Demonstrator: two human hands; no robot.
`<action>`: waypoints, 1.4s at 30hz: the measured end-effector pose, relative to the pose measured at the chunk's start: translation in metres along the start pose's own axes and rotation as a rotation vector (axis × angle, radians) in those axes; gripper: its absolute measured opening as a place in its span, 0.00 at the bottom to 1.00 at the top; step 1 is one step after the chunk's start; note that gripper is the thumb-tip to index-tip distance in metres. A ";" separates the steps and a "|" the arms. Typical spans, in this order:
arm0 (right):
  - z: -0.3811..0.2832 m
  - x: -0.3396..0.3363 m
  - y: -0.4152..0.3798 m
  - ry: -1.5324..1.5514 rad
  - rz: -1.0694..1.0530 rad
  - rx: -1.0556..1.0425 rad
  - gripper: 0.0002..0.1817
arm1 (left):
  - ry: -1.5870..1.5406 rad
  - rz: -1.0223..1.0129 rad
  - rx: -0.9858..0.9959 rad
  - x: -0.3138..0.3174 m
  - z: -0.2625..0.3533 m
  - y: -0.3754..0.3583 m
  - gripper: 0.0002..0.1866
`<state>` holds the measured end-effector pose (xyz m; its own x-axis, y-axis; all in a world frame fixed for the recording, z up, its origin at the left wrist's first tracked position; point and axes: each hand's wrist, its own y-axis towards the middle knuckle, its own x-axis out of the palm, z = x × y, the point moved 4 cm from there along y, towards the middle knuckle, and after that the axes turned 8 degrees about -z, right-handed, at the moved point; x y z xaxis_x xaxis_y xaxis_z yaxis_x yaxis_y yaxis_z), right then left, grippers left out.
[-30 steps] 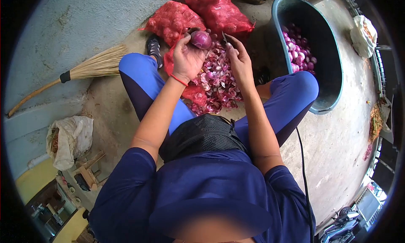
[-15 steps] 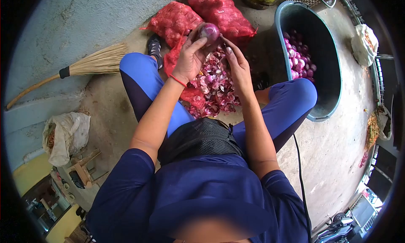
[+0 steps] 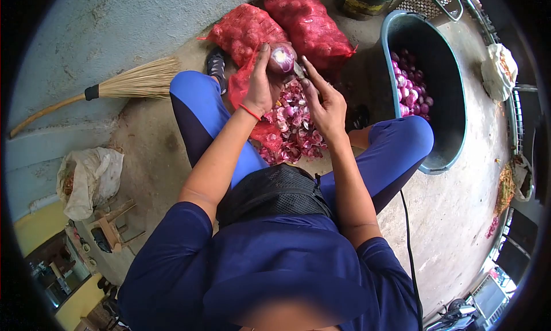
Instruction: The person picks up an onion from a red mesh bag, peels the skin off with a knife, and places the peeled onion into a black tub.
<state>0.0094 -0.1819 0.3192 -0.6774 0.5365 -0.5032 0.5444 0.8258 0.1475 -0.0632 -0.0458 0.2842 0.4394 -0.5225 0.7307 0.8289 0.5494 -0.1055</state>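
Gripping a round, glossy red onion (image 3: 282, 58) with curled fingers, the left hand (image 3: 263, 84) holds it above a heap of papery purple skins (image 3: 293, 127). The right hand (image 3: 325, 101) pinches a small knife (image 3: 299, 70), blade touching the onion's cut end. Two red mesh sacks (image 3: 313, 24) lie just beyond, against the wall. One dark oval tub (image 3: 453, 130) of peeled onions stands right; bare concrete around.

A rough concrete work yard for preparing produce: red mesh sacks (image 3: 275, 26) of onions lie just beyond the hands, a heap of purple peelings (image 3: 293, 127) beneath them, a dark tub (image 3: 453, 113) of peeled onions to their right, a straw broom (image 3: 115, 90) to their left.
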 end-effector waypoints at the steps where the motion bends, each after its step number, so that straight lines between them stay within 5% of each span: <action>1: -0.004 -0.001 0.000 0.010 0.006 0.039 0.24 | 0.015 -0.016 0.001 0.000 0.000 0.000 0.28; 13: 0.001 0.004 0.004 0.019 0.089 -0.005 0.21 | -0.023 -0.119 0.008 -0.002 -0.011 0.000 0.26; 20: 0.018 0.028 0.007 0.883 0.200 0.044 0.19 | -0.184 -0.155 0.012 0.010 -0.014 -0.006 0.24; 23: 0.016 0.019 0.005 1.028 0.174 0.209 0.19 | -0.222 -0.179 0.002 0.011 -0.015 -0.007 0.23; 33: 0.035 0.008 0.008 0.681 0.152 0.237 0.23 | -0.478 -0.307 -0.054 -0.002 -0.009 -0.002 0.22; 37: 0.012 0.018 -0.003 0.710 0.010 0.109 0.32 | -0.384 -0.173 -0.049 0.001 -0.010 -0.005 0.22; 42: 0.019 0.024 0.004 0.778 0.039 0.094 0.25 | -0.433 -0.211 -0.073 -0.003 -0.018 -0.003 0.23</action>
<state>0.0043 -0.1687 0.2917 -0.7900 0.5610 0.2475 0.5908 0.8044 0.0624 -0.0614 -0.0575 0.2700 0.0877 -0.2896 0.9531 0.9131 0.4059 0.0393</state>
